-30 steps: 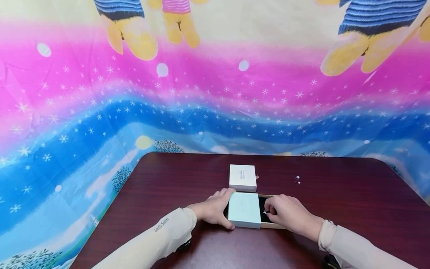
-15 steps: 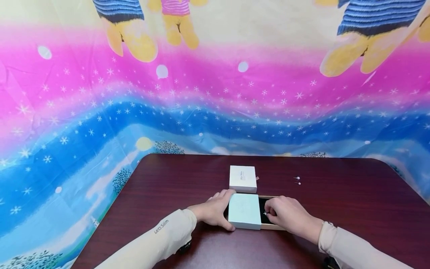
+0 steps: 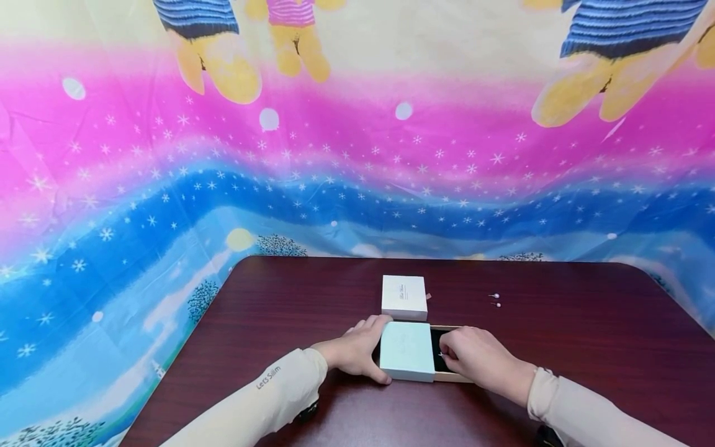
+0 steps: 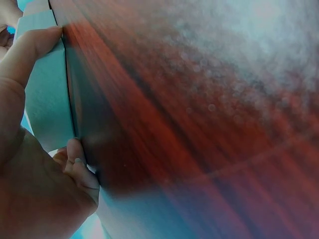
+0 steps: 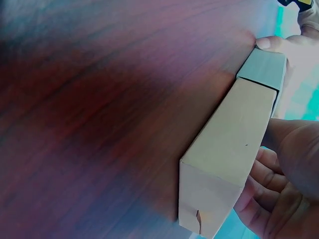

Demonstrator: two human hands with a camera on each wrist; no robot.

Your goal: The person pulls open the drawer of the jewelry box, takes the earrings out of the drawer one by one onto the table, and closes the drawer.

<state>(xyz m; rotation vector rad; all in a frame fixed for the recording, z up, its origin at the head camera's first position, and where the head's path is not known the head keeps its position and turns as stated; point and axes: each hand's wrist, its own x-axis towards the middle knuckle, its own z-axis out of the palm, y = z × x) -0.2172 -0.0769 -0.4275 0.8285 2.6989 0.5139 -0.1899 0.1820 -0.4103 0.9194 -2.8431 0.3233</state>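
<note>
My left hand [image 3: 357,351] grips the left end of a pale mint slide-out jewellery box [image 3: 406,349], thumb on its near side and fingers at the far corner. In the left wrist view the thumb [image 4: 42,44] lies along the mint sleeve [image 4: 50,99]. The beige drawer [image 5: 227,132] sticks out of the sleeve to the right, lined in black. Over it is my right hand [image 3: 477,357], fingers curled down into the drawer. At its fingertips a tiny silvery star-shaped jewellery piece [image 3: 440,354] shows, seemingly pinched; the fingers mostly hide it.
Behind the mint box stands a white box [image 3: 404,297] with printing and a small ribbon tab. Two pearl stud earrings [image 3: 496,296] lie on the dark red-brown table [image 3: 558,335] at the back right. A printed cloth [image 3: 357,155] hangs behind the table.
My right hand has shifted very slightly over the drawer, covering more of the star-shaped piece. The left hand and the mint box hold their place.
</note>
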